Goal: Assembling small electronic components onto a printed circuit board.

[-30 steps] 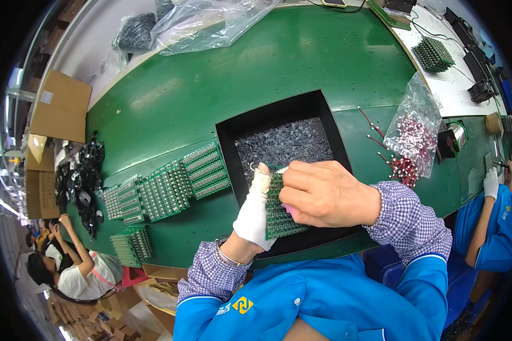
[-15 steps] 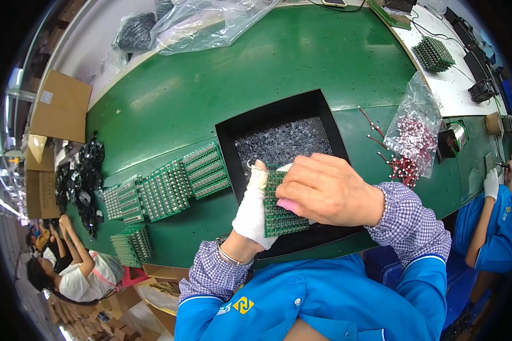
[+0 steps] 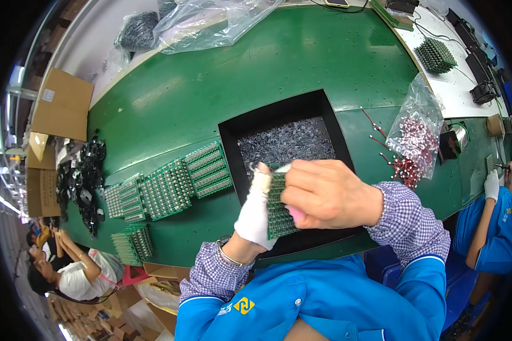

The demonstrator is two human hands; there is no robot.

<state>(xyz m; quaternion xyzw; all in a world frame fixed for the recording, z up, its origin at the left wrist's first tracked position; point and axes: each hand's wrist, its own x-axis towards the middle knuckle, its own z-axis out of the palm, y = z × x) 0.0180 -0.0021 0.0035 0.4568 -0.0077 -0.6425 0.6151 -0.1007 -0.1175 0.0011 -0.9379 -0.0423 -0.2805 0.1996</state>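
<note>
My left hand (image 3: 254,213), in a white glove with the thumb bare at its tip, grips a green circuit board panel (image 3: 280,219) by its left side. The panel stands tilted over the near part of a black open tray (image 3: 228,142). Small dark clear-looking pieces (image 3: 290,139) cover the tray's bottom. Across the panel's upper right part lies my right hand (image 3: 333,196), bare, its fingers bent and pinched together. Something pink shows on or under one of its fingers. Whatever sits between those fingertips is hidden.
Left of the tray lie several green board panels (image 3: 165,187), with another stack (image 3: 132,245) nearer. Black cables (image 3: 84,182) are heaped farther left. A clear bag of red wires (image 3: 409,136) rests on the right. A co-worker's gloved hand (image 3: 491,186) is at far right.
My right hand has shifted slightly right and down across the panel, its fingers more tightly bent. My left hand keeps its grip, almost in the same place.
</note>
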